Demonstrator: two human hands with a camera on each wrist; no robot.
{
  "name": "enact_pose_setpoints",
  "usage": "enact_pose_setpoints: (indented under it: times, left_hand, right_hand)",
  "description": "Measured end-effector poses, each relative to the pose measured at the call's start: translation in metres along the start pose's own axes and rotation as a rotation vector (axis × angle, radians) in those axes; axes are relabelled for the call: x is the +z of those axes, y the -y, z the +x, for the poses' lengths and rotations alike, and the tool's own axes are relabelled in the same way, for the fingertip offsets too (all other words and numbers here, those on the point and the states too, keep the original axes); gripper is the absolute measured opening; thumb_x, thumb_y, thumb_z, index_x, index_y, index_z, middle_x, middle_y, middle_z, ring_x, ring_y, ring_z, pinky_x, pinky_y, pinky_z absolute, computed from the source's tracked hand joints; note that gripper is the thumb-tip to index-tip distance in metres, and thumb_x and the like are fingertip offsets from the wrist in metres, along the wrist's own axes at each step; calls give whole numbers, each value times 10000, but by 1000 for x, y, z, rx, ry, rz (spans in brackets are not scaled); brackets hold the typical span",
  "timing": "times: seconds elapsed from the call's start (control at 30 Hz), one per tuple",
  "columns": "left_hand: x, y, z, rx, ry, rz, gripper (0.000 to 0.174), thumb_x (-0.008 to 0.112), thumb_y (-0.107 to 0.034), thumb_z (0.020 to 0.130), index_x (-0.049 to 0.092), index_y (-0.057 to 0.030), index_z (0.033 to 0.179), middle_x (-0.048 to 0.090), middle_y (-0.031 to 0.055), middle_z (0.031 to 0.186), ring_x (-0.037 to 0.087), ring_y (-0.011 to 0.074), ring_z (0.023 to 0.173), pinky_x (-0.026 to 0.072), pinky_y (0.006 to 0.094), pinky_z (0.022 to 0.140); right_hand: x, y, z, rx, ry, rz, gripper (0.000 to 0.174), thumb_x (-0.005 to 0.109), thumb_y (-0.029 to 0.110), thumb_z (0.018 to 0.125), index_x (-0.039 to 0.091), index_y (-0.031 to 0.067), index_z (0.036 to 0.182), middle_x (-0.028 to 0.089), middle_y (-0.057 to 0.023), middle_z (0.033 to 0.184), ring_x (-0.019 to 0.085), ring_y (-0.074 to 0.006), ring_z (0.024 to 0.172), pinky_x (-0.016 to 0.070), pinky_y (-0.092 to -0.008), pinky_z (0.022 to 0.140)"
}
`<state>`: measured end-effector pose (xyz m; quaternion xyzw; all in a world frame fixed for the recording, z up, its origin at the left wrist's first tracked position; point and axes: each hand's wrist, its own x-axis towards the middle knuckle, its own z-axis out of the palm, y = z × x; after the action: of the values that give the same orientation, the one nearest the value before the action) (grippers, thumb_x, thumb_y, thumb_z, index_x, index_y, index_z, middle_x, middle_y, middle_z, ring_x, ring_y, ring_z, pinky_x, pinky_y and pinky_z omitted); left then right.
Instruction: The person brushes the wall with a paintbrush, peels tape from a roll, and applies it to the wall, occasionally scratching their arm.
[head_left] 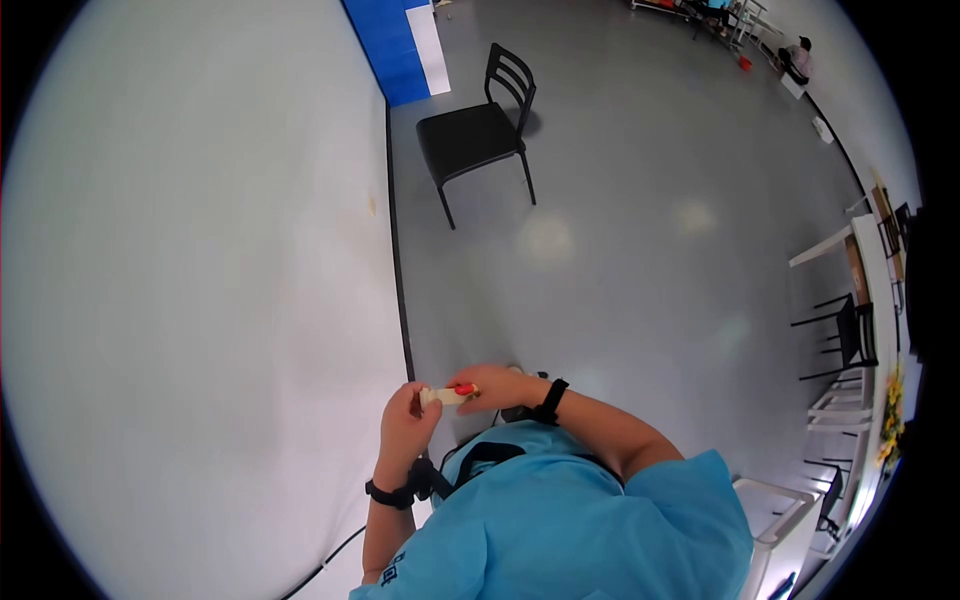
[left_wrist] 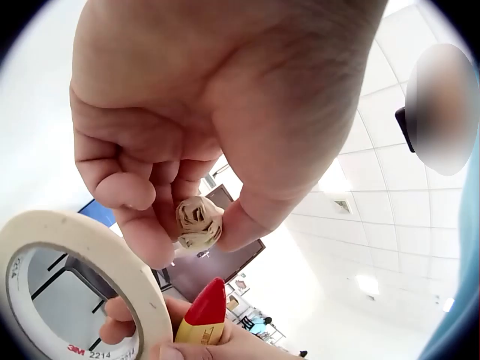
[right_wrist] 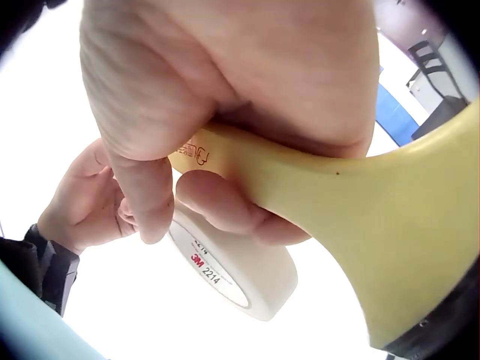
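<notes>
In the left wrist view, my left hand (left_wrist: 225,112) pinches a small crumpled wad of beige tape (left_wrist: 199,223) between thumb and fingers. My right hand (head_left: 495,387) grips the yellow handle of a flat paintbrush (right_wrist: 405,206), whose dark collar shows at the lower right of the right wrist view. The handle's red end (left_wrist: 208,302) points up toward the left hand. A roll of masking tape (right_wrist: 259,281), marked 3M 2214, is also held by the right hand, with fingertips showing through its ring in the left wrist view. The brush's bristles are hidden.
A white wall (head_left: 250,250) runs close along the left. Ahead on the grey floor (head_left: 640,270) stands a black chair (head_left: 465,140) near a blue panel (head_left: 392,50). Tables and more chairs (head_left: 850,335) line the right side; people sit far off at upper right.
</notes>
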<state>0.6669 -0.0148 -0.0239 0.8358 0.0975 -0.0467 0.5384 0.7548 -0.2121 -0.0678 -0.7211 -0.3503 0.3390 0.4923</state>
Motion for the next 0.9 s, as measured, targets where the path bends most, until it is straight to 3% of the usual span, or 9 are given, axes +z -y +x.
enact_pose_setpoints:
  times: [0.2,0.33,0.4,0.53,0.6,0.63,0.7,0.83,0.9]
  left_hand:
    - [19,-37,16,126,-66,93,218,642,-122,835,592,-15,1018,590,76,856,545,158,699,447,274,624]
    - [32,-44,33,172,-119,111,214,627,-118,852,584,-17,1036,582,84,838,538,169,687,447,276,623]
    - [35,-42,41,144,-147,2,198,608,-108,871,574,-17,1044,569,80,814,526,163,676,440,271,619]
    - [18,-54,53,88,-124,-51,159,576,-91,892,559,-8,1026,537,48,785,495,107,677,418,245,614]
    - [10,-55,61,80,-133,-105,150,572,-89,892,556,-8,1017,530,42,785,488,99,680,414,244,612]
    - [5,-57,67,78,-142,-159,142,568,-87,892,553,-8,1009,524,37,785,481,91,683,410,243,611]
    - [-4,-59,73,94,-148,-176,133,565,-83,887,545,-10,996,517,29,791,476,90,687,407,241,616]
    - [-20,-46,111,120,-135,-188,136,571,-84,882,539,-12,994,514,33,795,481,96,694,414,239,632]
    - [-30,-47,120,136,-121,-180,138,572,-84,881,538,-13,994,516,34,798,482,99,698,416,240,635]
  right_hand:
    - [-27,-1,-7,1,-29,133,486,752,326,807,611,18,1155,660,-139,1009,610,-287,904,482,-356,839]
    - [-42,-16,-14,52,-79,118,461,761,281,805,610,29,1160,646,-134,1055,598,-281,954,478,-356,855]
    - [-48,-20,-17,-103,-238,110,396,736,311,818,633,42,1090,636,-147,1031,590,-294,979,466,-361,861]
    - [-46,-38,-18,-187,-470,78,321,702,270,853,641,47,1076,627,-144,1063,575,-295,1022,459,-365,887]
    - [-53,-47,-18,12,-744,-39,233,651,218,892,655,44,1047,638,-144,1044,592,-308,997,472,-371,875]
    - [-59,-51,-17,10,-748,-41,233,651,218,892,655,44,1047,638,-144,1044,592,-308,997,472,-371,875]
    - [-69,-55,-20,294,-941,223,190,615,193,911,670,38,1007,651,-146,1026,613,-320,967,487,-376,838]
    - [-103,-64,-13,271,-1054,292,201,599,213,918,680,46,996,658,-159,1025,622,-337,943,495,-379,807]
    - [-117,-51,-14,314,-1039,-34,238,578,271,928,686,70,996,662,-151,1041,622,-328,945,493,-379,803]
